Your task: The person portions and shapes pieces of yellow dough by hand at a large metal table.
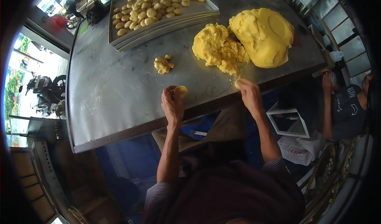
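Near the table's front edge, my left hand is closed on a small flattened yellow dough piece, which shows beside the thumb and fingers. Farther right, my right hand pinches a bit of yellow crumbly filling just at the near end of a crumbly yellow mound. Touching that mound on its right is a big, smooth yellow dough mass. A little cluster of pale dough lumps lies on the metal tabletop, beyond my left hand.
Stacked metal trays stand at the back left, the top one bearing many round dough balls. The metal table ends close in front of me. At the right, another person is beside a white bag.
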The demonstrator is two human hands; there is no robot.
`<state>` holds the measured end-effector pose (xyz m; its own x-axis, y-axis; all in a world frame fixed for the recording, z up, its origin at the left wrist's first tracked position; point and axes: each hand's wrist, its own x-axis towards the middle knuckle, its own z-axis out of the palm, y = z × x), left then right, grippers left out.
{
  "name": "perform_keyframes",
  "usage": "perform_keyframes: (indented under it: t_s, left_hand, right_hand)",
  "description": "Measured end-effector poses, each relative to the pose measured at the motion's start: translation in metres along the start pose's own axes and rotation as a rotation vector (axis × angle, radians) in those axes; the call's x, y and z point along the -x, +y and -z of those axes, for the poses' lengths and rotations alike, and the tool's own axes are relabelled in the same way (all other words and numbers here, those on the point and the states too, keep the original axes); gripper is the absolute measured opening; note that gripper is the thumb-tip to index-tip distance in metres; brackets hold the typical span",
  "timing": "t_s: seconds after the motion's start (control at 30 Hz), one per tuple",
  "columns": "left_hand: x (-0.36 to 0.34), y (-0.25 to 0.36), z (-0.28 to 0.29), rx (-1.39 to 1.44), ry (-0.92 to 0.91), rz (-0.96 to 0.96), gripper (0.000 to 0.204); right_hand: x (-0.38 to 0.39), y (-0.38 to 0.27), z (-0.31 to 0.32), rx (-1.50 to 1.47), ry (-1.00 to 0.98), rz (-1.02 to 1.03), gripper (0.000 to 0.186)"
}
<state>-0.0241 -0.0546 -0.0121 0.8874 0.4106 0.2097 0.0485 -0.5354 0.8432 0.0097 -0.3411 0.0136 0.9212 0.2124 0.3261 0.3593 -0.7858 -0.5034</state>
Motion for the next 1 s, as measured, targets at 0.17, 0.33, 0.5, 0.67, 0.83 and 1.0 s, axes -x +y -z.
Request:
perform_keyframes:
  t_s: [0.17, 0.33, 0.5, 0.67, 0.83, 1.0]
  left_hand:
    - [-0.007, 0.011, 0.009, 0.163, 0.016, 0.058, 0.029]
    - [0.001, 0.018, -0.016, 0.523, -0.150, 0.236, 0.035]
    - [0.006, 0.034, -0.029, 0.742, -0.262, 0.180, 0.031]
    - [-0.021, 0.031, -0.007, 0.067, -0.444, -0.065, 0.021]
    - [-0.006, 0.024, -0.020, 0.040, -0.323, -0.110, 0.023]
    - [-0.004, 0.024, -0.017, 0.182, -0.358, -0.075, 0.025]
  right_hand:
    - [-0.026, -0.022, -0.015, 0.005, -0.077, 0.046, 0.025]
    - [-0.022, -0.093, -0.033, -0.429, -0.073, 0.026, 0.032]
    - [-0.022, -0.107, -0.047, -0.409, -0.041, -0.034, 0.034]
    - [-0.028, -0.116, -0.041, -0.430, -0.042, 0.183, 0.030]
    - [-0.025, -0.117, -0.051, -0.474, -0.073, 0.063, 0.024]
    - [-0.022, -0.129, -0.052, -0.196, -0.006, 0.315, 0.020]
